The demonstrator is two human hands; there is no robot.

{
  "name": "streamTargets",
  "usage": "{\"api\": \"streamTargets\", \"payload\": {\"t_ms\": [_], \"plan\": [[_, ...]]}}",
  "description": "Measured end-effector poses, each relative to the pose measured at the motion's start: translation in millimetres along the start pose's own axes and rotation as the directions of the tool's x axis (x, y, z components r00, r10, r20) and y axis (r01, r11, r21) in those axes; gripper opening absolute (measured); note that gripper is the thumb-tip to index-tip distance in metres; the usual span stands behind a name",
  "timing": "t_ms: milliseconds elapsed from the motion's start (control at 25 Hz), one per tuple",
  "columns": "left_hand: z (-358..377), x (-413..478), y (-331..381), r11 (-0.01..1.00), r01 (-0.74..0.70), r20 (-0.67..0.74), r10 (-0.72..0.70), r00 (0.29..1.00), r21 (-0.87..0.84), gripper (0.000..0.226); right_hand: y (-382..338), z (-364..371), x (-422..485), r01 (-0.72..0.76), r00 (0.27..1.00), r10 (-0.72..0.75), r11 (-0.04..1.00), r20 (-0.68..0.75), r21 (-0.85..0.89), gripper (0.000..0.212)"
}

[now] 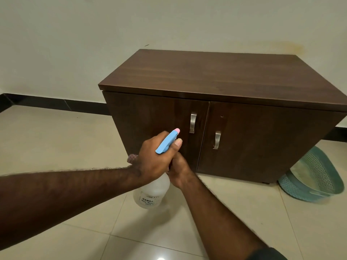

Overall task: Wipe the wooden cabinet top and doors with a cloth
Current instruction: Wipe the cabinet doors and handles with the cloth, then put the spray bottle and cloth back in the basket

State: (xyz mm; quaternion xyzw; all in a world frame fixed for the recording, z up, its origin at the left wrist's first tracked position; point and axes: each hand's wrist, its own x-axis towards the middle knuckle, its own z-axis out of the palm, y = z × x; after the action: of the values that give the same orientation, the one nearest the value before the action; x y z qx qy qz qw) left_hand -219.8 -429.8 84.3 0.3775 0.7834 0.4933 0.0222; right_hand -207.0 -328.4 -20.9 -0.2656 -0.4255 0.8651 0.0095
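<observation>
A dark wooden cabinet stands against the wall, its top (216, 76) bare. Its left door (150, 117) and right door (253, 139) are closed, each with a metal handle (193, 122). In front of the left door my left hand (155, 158) grips the blue trigger head (167, 141) of a clear spray bottle (152, 192), nozzle pointing at the door. My right hand (180, 171) is closed around the bottle's neck just below. A corner of checked cloth (132, 158) pokes out behind my left wrist; I cannot tell which hand holds it.
A teal plastic basket (315, 177) lies tipped on the tiled floor at the cabinet's right end. The wall with its black skirting runs behind the cabinet. Pale floor tiles spread to the left and front.
</observation>
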Motion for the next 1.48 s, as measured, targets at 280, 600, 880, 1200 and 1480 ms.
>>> {"api": "streamTargets", "payload": {"t_ms": [280, 600, 880, 1200, 1480], "plan": [[21, 15, 28, 0.991, -0.099, -0.003, 0.100, 0.995, -0.086, 0.034, -79, -56, -37, -0.192, 0.944, 0.282, 0.894, 0.174, -0.405, 0.034], [84, 29, 93, 0.951, -0.180, 0.152, 0.223, 0.963, -0.251, 0.029, -198, -203, -150, -0.285, 0.936, 0.351, 0.798, 0.023, -0.531, 0.055], [173, 40, 160, 0.930, -0.183, 0.435, 0.315, 0.844, -0.318, 0.024, -230, -315, -232, -0.100, 0.958, 0.048, 0.979, -0.283, -0.175, 0.051], [301, 53, 233, 0.910, -0.077, 0.498, 0.293, 0.816, -0.408, 0.040, -231, -390, -261, 0.425, 0.788, -0.294, 0.895, -0.540, 0.133, 0.040], [388, 76, 241, 0.895, -0.223, 0.331, 0.361, 0.872, -0.387, 0.030, -232, -404, -235, 0.339, 0.691, -0.328, 0.934, -0.645, -0.112, 0.018]]}}
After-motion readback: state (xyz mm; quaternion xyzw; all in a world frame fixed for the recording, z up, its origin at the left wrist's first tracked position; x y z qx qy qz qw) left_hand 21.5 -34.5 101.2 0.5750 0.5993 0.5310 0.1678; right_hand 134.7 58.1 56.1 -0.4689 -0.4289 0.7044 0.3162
